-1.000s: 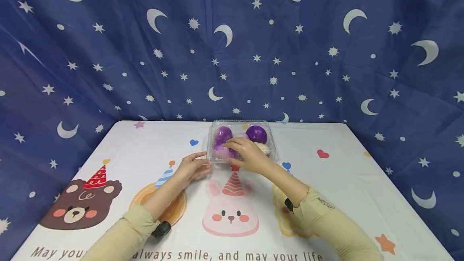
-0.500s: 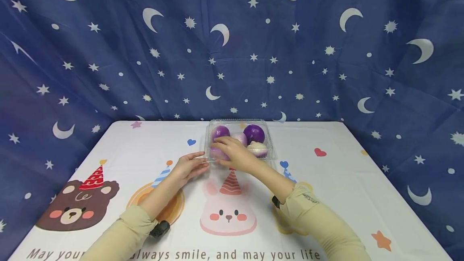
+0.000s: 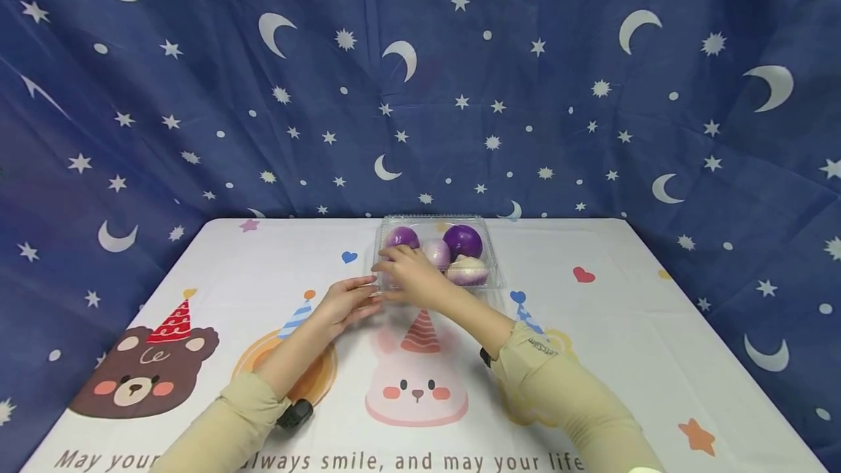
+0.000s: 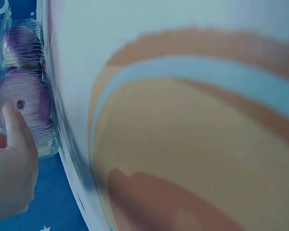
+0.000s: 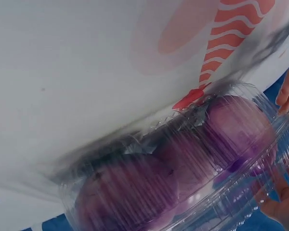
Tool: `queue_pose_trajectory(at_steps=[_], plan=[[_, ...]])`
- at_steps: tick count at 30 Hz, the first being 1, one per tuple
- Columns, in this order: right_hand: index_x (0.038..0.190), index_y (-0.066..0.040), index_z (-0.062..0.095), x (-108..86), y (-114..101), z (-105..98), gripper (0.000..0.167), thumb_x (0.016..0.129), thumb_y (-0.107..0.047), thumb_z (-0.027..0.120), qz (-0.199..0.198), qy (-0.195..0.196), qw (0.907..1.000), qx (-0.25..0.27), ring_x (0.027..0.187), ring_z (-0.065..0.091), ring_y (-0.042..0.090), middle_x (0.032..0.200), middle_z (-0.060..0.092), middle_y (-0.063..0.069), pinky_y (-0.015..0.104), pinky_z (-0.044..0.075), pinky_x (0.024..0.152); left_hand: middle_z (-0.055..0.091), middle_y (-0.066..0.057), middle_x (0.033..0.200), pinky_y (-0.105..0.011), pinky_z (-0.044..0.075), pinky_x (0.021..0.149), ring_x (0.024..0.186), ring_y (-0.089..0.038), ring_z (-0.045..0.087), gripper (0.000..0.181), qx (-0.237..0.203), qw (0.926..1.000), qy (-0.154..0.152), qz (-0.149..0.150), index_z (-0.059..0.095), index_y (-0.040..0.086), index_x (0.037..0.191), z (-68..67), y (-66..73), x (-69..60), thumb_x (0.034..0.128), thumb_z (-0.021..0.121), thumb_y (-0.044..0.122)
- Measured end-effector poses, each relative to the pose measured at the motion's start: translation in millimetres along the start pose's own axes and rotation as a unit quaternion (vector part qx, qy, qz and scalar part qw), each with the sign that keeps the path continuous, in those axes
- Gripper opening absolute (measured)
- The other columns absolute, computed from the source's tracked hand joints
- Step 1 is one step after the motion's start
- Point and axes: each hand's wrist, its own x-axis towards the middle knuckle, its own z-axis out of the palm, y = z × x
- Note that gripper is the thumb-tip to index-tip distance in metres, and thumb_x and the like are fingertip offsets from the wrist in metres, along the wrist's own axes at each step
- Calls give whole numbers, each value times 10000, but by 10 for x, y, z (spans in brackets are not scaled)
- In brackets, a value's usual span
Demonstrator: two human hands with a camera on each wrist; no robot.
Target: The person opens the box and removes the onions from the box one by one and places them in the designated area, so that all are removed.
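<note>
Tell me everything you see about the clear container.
The clear container is a see-through box, apparently thin plastic, with ribbed walls and a rim. It sits flat near the far edge of the white tablecloth, purple onions inside. The left hand is at its left side, the right hand over its near left corner; both seem to touch it. Whether it's latched isn't clear.

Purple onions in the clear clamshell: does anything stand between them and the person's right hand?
Yes: the clear plastic clamshell itself. Its ribbed wall stands in front of the purple onions, and the right hand, at its near left corner, appears to be outside it. Nothing else visible lies between.
</note>
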Motion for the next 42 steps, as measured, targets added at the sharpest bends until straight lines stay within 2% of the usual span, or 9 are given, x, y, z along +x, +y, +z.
queue_pose_trajectory(at_steps=[15,21,24,27,29,31,34,37,42], plan=[[986,-204,714,52,-23,12,262,771,-347,756,-317,156,9951,-922,873,574,218,1060,578,56,306,575,721,644,-78,954,-268,591,852,796,-99,642,440,-15,9997,170,-165,329,-127,1380,92,-18,23,960,414,-29],[925,-236,720,86,-46,50,164,817,-358,704,-983,548,9743,-1952,698,576,145,929,566,16,206,549,545,680,-58,914,-250,611,780,796,-111,663,447,-106,9992,33,-387,302,-147,1382,70,44,6,979,409,13],[914,-251,726,92,-58,85,120,815,-315,709,-1164,771,9651,-2215,659,564,119,904,565,-1,172,543,519,665,-58,925,-270,588,862,813,-117,668,456,-134,9985,-21,-521,307,-149,1375,60,81,4,988,433,54],[901,-251,725,90,-63,115,117,791,-292,729,-1161,916,9639,-2215,660,555,122,898,566,-11,167,546,523,628,-199,1122,-340,514,996,932,-185,665,461,-327,9982,-98,-488,357,-154,1348,-31,-3,139,965,497,63],[886,-232,719,88,-64,136,139,768,-299,746,-1126,972,9643,-2189,668,547,125,901,563,-14,167,545,533,627,-210,1140,-333,526,977,947,-195,670,410,-638,9964,-498,-265,507,-113,1256,-194,-191,383,913,601,91],[864,-214,708,86,-68,154,153,757,-315,751,-1100,1035,9634,-2215,669,542,128,903,562,-19,169,542,538,652,-205,1094,-327,544,950,922,-189,680,388,-620,9969,-436,-231,538,-99,1234,-221,-247,451,899,617,80],[858,-195,694,78,-81,172,186,758,-343,746,-1103,1083,9605,-2313,673,538,125,921,560,-22,167,539,565,684,-78,826,-236,606,780,738,-110,684,374,-458,9984,-191,-289,518,-107,1248,-120,-171,337,913,575,49],[877,-196,706,60,-99,183,141,772,-284,738,-1064,1066,9605,-2338,701,554,131,942,568,-19,175,551,614,638,-2,733,-173,603,709,670,-55,644,432,-113,9979,365,-531,362,-153,1347,112,51,37,949,445,-8],[911,-178,716,32,-118,203,118,793,-169,719,-1000,1085,9607,-2350,758,598,157,932,579,-15,203,574,703,620,8,699,-152,597,660,650,-54,630,426,-151,9981,425,-425,360,-167,1339,134,67,20,944,441,-31]])
